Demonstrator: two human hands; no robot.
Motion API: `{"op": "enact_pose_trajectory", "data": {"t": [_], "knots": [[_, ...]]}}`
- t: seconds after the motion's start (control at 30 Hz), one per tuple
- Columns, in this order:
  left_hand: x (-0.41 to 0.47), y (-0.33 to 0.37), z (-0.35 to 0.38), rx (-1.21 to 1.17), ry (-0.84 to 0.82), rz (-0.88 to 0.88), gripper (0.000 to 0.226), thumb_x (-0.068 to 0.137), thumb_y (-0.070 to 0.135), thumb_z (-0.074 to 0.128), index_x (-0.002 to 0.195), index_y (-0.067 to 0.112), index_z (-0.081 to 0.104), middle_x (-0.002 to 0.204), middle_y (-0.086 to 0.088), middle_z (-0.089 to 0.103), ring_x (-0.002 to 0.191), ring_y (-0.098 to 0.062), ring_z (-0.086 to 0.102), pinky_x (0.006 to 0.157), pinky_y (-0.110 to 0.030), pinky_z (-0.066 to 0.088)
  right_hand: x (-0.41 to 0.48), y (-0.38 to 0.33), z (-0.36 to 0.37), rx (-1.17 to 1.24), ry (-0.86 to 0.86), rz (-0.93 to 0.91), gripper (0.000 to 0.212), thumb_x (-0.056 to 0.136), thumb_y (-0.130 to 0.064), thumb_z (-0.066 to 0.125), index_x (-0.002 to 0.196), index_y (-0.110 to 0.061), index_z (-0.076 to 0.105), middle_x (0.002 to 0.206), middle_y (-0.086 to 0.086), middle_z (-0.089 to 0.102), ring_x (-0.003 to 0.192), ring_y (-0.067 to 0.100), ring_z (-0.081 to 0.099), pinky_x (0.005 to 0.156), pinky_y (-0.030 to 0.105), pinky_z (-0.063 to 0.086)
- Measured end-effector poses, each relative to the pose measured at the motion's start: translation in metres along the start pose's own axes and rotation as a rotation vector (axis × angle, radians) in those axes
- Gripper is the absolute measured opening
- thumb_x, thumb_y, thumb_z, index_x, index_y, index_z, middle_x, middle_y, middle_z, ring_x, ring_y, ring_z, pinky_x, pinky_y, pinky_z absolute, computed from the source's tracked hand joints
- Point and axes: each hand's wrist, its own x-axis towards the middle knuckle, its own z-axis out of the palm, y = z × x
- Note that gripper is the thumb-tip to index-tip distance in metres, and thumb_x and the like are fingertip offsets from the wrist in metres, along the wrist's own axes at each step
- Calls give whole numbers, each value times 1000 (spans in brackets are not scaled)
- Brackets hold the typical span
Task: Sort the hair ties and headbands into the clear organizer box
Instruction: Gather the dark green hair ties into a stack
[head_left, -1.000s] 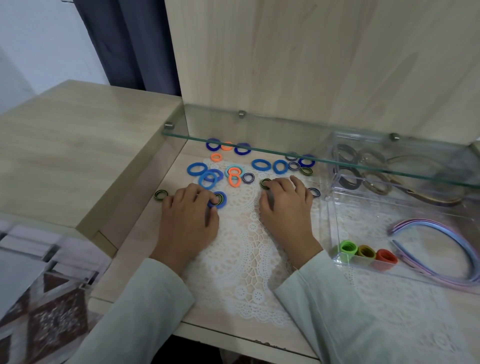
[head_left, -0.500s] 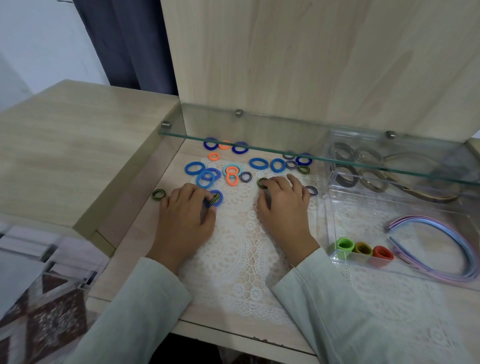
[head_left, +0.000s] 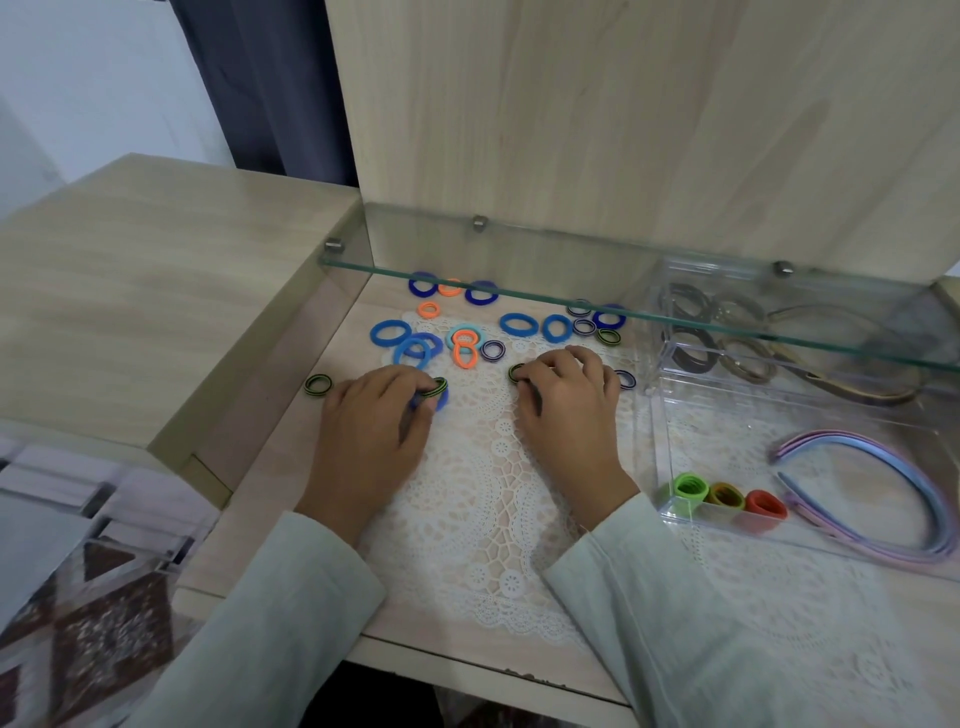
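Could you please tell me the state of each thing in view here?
Left hand, pinching a green-striped tie.
Right hand, pinching another green-striped tie.
Organizer box, partly filled.
Pastel headbands, lying inside the box.
Loose ties, scattered on the lace mat.

left pinch closes, right hand creeps

your left hand (head_left: 371, 431) has closed thumb and forefinger on the green-and-black striped tie (head_left: 434, 387). a second ago that tie lay flat inside the blue tie (head_left: 442, 402); now it stands tilted up on edge over it (the blue one only peeks out beside your thumb). your right hand (head_left: 569, 415) has edged a touch toward the left one, and the second striped tie (head_left: 516, 372) at its forefinger tip has slid slightly with it, a little nearer to you; whether that tie is pinched or only touched cannot be told.
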Motion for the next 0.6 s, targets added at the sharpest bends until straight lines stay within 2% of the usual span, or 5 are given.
{"op": "enact_pose_trajectory", "data": {"t": [0.13,0.3,0.5,0.6], "knots": [[-3,1,-1,55,66,120,18,93,32,57,104,26,70,105,12,70,97,-11,63,89,-33,36,0,1,1,-13,9,-18,10,86,-18,65,93,-18,72,96,0,67,109,30,54,93,48,39],[-5,2,1,49,42,248,22,93,37,57,104,32,75,108,17,71,101,-7,64,93,-33,37,-1,-1,-1,-25,38,-11,8,86,-21,65,91,-20,71,93,-3,67,100,26,54,88,44,38],[-4,3,0,45,-40,259,25,94,42,52,108,39,73,112,23,68,109,0,58,97,-26,27,-6,1,-5,-17,30,-50,13,85,-20,62,94,-24,72,98,-9,69,107,24,52,95,43,27],[-4,3,-1,57,-94,251,28,95,42,48,111,40,72,115,25,68,115,-1,58,97,-29,29,-7,2,-7,7,11,-43,15,84,-18,62,95,-23,71,100,-9,68,108,23,50,96,44,28]]}}
